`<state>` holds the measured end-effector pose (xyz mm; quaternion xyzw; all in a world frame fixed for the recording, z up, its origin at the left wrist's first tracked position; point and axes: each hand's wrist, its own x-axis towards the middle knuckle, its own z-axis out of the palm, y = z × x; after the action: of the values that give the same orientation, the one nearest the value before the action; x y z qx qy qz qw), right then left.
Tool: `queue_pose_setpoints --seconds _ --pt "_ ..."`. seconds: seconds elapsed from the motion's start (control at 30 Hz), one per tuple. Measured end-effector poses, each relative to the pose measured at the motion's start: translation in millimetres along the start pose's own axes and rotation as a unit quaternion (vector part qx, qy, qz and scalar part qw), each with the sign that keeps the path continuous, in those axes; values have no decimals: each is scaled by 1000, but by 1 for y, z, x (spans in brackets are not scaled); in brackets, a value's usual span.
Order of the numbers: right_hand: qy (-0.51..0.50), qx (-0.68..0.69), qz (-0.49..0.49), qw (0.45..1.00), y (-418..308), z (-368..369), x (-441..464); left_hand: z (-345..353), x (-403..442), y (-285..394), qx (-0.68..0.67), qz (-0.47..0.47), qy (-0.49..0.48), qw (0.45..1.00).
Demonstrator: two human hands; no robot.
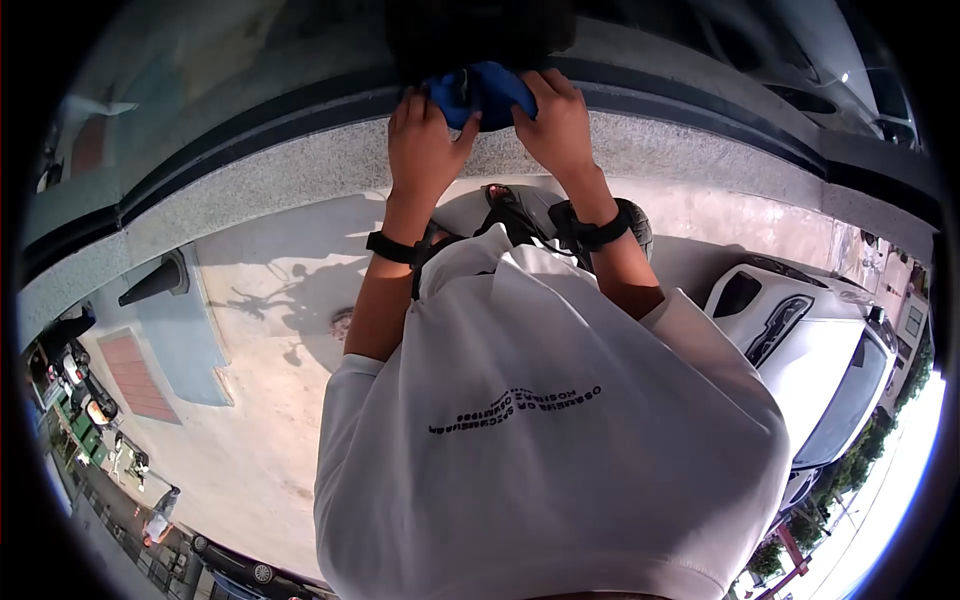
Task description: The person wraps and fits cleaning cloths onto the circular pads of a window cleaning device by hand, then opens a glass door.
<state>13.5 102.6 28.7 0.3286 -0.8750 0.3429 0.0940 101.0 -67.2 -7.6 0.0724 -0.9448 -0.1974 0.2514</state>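
A bunched blue cloth (485, 95) lies against the dark window frame above a speckled stone ledge (330, 160). My left hand (422, 145) grips its left side, thumb pressed onto the fabric and fingers curled over the edge. On the opposite side my right hand (557, 120) holds the cloth too, with the thumb on top and the fingers bent around it. Folds hide some of the fingertips. Both wrists wear a black band.
Dark reflective glass (270, 60) rises beyond the ledge. Behind me a white car (800, 350) is parked on the right, with a tyre (637, 228) close by my right arm. A dark cone (158, 277) and motorcycles (88, 385) are at left; a distant person (158, 515) is lower left.
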Motion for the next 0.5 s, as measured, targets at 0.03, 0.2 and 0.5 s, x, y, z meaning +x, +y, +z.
queue_pose_setpoints --seconds 0.03,0.2,0.5 --pt "16 -7 -8 1000 3 0 -1 -1 0 3 6 -5 -8 1000" --pt "-117 -4 -40 992 -21 38 -2 -25 -4 -23 53 -61 -38 996" --pt "-96 70 -134 984 -56 96 11 -70 -8 -81 125 -135 -104 977"
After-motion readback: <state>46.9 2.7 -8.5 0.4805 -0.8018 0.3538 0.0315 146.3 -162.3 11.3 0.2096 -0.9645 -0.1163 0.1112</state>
